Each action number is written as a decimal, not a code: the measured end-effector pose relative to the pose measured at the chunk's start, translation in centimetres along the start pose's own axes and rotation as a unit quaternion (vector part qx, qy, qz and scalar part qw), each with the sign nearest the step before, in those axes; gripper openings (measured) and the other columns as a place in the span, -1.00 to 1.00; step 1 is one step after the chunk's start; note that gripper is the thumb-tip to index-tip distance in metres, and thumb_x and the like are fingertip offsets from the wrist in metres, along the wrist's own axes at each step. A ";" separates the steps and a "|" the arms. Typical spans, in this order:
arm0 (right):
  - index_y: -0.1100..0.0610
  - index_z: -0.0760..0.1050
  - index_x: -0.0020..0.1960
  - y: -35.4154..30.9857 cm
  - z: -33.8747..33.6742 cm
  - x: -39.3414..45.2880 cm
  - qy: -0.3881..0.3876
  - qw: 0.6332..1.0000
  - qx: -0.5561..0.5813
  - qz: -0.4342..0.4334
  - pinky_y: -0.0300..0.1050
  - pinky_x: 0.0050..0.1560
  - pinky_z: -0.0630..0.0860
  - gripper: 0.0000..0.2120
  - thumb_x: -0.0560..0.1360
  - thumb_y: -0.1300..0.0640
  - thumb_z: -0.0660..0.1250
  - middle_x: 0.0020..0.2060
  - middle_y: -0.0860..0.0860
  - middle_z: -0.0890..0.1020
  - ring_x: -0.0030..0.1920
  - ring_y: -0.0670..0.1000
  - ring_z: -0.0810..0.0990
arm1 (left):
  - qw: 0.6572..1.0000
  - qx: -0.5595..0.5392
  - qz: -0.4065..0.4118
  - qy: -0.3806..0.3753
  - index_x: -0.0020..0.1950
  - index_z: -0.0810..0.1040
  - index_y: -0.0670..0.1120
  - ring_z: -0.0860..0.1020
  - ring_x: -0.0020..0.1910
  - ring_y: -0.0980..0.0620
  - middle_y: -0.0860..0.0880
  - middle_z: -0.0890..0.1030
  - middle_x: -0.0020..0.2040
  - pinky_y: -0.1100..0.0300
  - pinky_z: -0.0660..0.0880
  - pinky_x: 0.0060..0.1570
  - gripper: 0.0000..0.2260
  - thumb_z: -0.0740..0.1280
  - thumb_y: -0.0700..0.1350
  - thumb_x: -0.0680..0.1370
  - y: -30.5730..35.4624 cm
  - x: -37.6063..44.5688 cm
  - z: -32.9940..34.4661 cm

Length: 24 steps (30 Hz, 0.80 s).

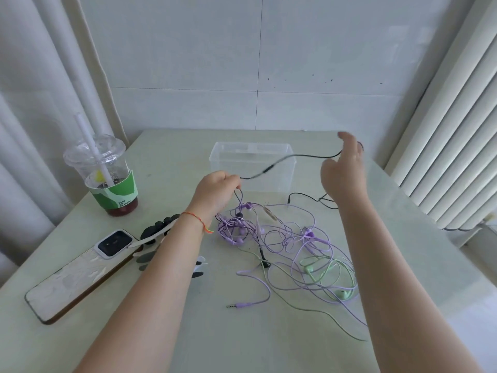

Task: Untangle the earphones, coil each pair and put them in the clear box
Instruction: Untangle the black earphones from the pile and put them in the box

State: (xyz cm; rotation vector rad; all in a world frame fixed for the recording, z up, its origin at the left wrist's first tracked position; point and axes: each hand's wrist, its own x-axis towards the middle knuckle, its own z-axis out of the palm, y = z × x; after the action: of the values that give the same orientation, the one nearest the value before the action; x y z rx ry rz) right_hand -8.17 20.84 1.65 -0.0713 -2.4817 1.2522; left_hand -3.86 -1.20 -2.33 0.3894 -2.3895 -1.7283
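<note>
A tangle of purple earphones (271, 235) and green earphones (322, 275) lies on the pale table (242, 332) in front of the clear box (252, 168). A black earphone cable (282, 160) stretches in the air between my hands, in front of the box. My left hand (215, 192) pinches one end of it just above the purple knot. My right hand (344, 168) is raised to the right of the box with the black cable running over its fingers; the fingers are blurred. More black cable (309, 197) lies on the table near the box.
A plastic cup with a straw and a green sleeve (107, 176) stands at the left. A phone (80, 273) and a black and white clip-like object (158, 232) lie near my left forearm. A wall is behind the table, curtains at left, a radiator at right.
</note>
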 end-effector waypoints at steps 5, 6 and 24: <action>0.04 0.24 0.44 0.8 0.1 0.0 -0.140 0.975 -0.169 0.033 0.01 0.04 0.57 -0.45 0.45 0.22 0.07 -0.03 0.12 0.66 -0.12 0.13 0.66 | 0.999 -0.016 0.009 -0.043 -0.29 0.50 -0.11 0.20 -0.56 0.08 0.12 0.28 -0.59 0.32 0.14 -0.58 -0.78 0.18 -0.19 0.54 0.1 -0.1 0.3; 0.04 0.32 0.39 0.6 0.2 0.1 -0.134 0.978 -0.160 0.018 -0.04 0.00 0.55 -0.51 0.46 0.21 0.09 -0.03 0.10 0.66 -0.09 0.13 0.64 | 0.998 -0.011 0.018 -0.058 -0.26 0.51 -0.12 0.21 -0.57 0.10 0.11 0.29 -0.58 0.33 0.16 -0.58 -0.78 0.18 -0.21 0.56 0.2 -0.3 0.4; 0.02 0.61 -0.03 -2.5 2.1 -2.9 -0.309 0.939 -0.054 -0.142 -0.25 -0.36 0.34 -0.86 0.46 0.17 0.32 -0.37 -0.08 0.54 -0.41 -0.12 0.42 | 0.987 0.039 0.094 -0.128 -0.11 0.58 -0.10 0.54 -0.42 -0.06 -0.08 0.63 -0.35 0.14 0.44 -0.28 -0.87 0.26 -0.15 0.59 0.9 -1.1 0.5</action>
State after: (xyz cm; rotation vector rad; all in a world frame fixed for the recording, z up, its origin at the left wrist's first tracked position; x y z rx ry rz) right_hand -5.87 17.12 1.63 0.7375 -2.9272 1.1314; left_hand -3.07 -0.12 -1.58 -0.0529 -2.5761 -1.6942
